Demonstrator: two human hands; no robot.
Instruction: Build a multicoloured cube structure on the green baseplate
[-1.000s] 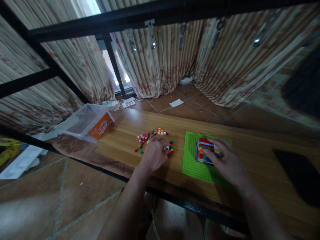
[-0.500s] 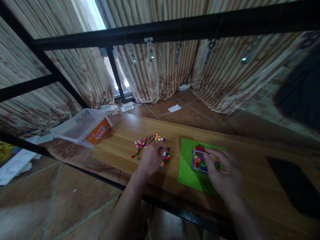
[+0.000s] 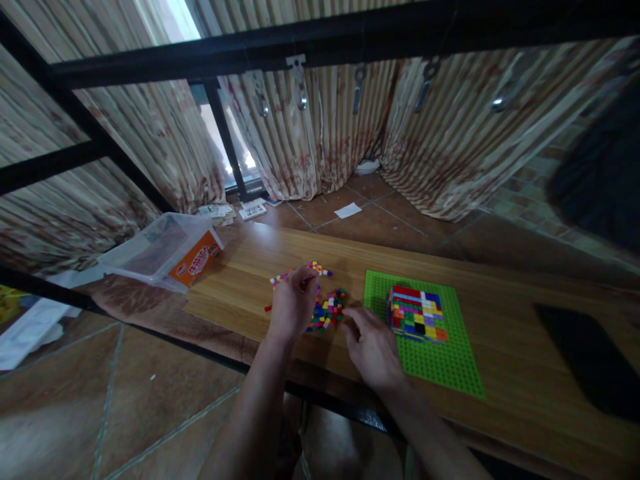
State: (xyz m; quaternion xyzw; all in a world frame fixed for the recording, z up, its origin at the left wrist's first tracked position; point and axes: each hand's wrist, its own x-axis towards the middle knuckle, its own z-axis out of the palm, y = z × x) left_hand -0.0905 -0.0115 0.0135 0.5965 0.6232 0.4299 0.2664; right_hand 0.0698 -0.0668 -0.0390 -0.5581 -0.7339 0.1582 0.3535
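The left hand [image 3: 291,305] rests curled on the scattered pile of small multicoloured plastic bricks [image 3: 327,313] near the wooden table's [image 3: 500,313] front edge; whether it pinches one, I cannot tell. The right hand [image 3: 371,347], fingers loosely apart, lies between that pile and the multicoloured brick block [image 3: 416,313] on the green studded baseplate [image 3: 440,363].

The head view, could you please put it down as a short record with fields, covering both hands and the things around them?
Left hand: resting on the pile of small coloured bricks, fingers curled
Right hand: at the pile's right edge, beside the green baseplate; grip unclear
Brick block: multicoloured, standing on the baseplate, untouched
Table: wooden
Clear plastic box: at the far left end, orange label
Dark flat object: on the right
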